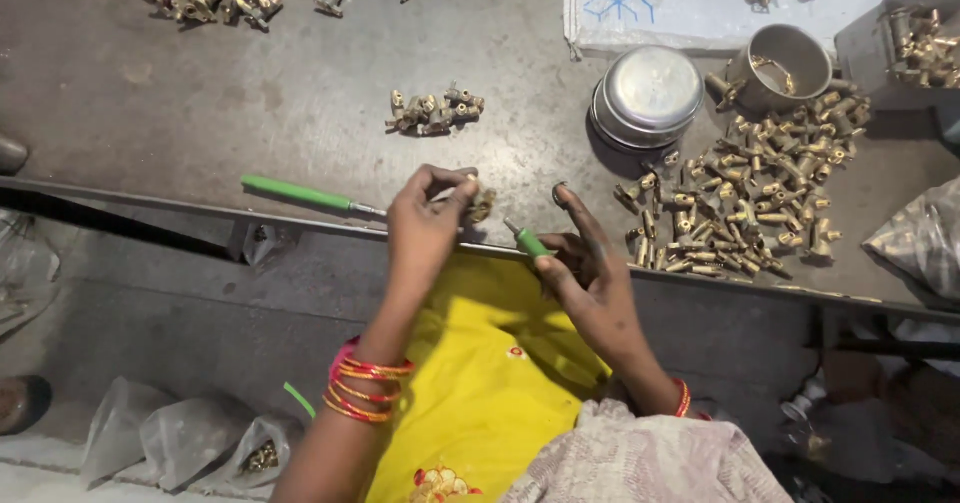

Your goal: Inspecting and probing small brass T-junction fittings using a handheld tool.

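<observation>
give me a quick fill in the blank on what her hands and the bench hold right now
1. The left hand pinches a small ____-coloured metal fitting.
2. The right hand holds a tool with a ____ handle.
3. A second green-handled screwdriver lies on the bench to the ____ of the left hand.
4. The steel bowl sits ____ down.

Missing words: brass; green; left; upside

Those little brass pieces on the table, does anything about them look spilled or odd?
Nothing looks damaged. The brass fittings lie in a loose scattered heap by the steel bowls, some near the table edge. A green-handled screwdriver rests right along that edge.
</observation>
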